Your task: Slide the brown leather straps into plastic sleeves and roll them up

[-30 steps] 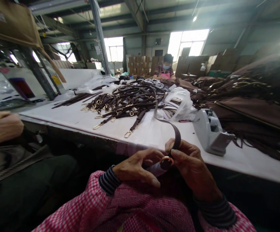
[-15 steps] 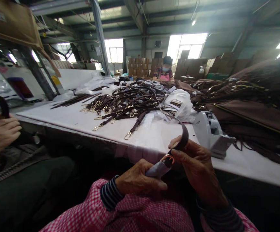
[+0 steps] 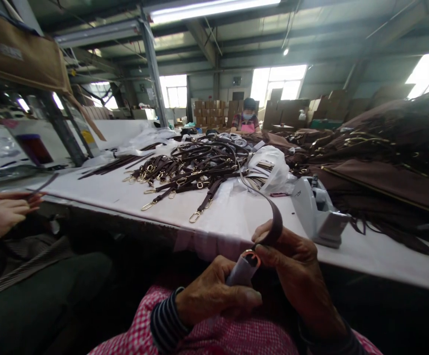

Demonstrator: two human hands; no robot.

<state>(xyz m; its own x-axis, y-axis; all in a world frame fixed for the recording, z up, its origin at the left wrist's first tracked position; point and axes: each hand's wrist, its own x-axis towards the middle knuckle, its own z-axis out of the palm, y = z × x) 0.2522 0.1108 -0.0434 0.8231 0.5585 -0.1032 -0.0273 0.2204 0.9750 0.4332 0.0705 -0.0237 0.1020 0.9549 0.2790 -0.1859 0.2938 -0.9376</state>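
My left hand (image 3: 218,291) is closed around a pale grey wrapped bundle (image 3: 242,272) low in the middle of the head view. A copper-coloured ring (image 3: 251,256) sits at the bundle's upper end. My right hand (image 3: 296,268) pinches a dark brown strap (image 3: 275,224) beside the ring, thumb and fingertips pressed on it. The strap curves up from my fingers and runs back over the table edge towards the pile. How strap and ring are joined is hidden by my fingers.
On the white table (image 3: 99,197) lies a pile of brown straps with gold clasps (image 3: 199,165). Right of it are a plastic bag (image 3: 273,167), a white dispenser (image 3: 320,212) and brown bags (image 3: 388,197). A co-worker's hands (image 3: 5,214) hold a strap at left; another person (image 3: 249,118) sits behind.
The view has tilted upward a little. The wrapped bundle now stands more upright in my left hand. The co-worker's strap at left has swung from upright to nearly flat.
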